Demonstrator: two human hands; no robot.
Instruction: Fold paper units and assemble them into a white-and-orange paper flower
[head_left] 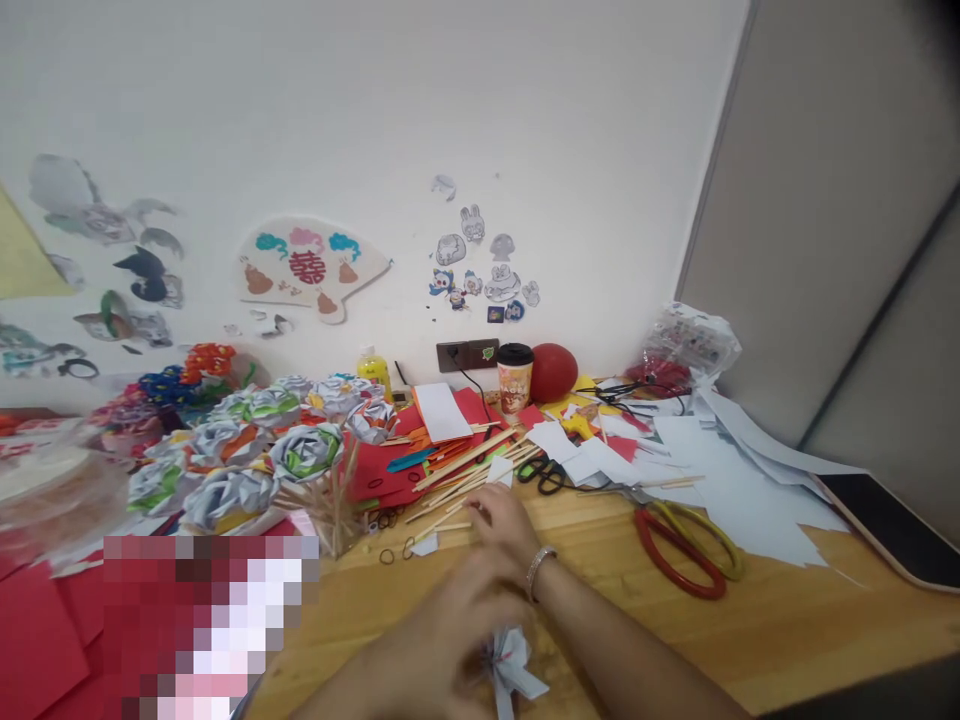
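the left hand (469,605) is blurred, fingers bent, just over the folded white paper piece (514,665) on the table (600,610); whether it grips that piece i cannot tell. the right hand (506,522), bracelet (537,572) at its wrist, is stretched beyond it, fingers curled at the near ends of the loose wooden sticks (457,465); whether it pinches anything is hidden.

for a clean job here, the left hand would do best to steady the paper piece lightly at its gathered middle, since its spread ends look easy to crush. the right hand should work with fingertips only, taking one item at a time: the sticks lie crossed, and a careless drag could scatter them and the dark rubber bands (385,518) to their left.

further out, the red-and-yellow-handled scissors (643,530) lie right of the bracelet wrist, so the forearm is better kept clear. beyond the sticks stands a lidded paper cup (515,385), worth not knocking; paper roses (307,453) crowd the left.
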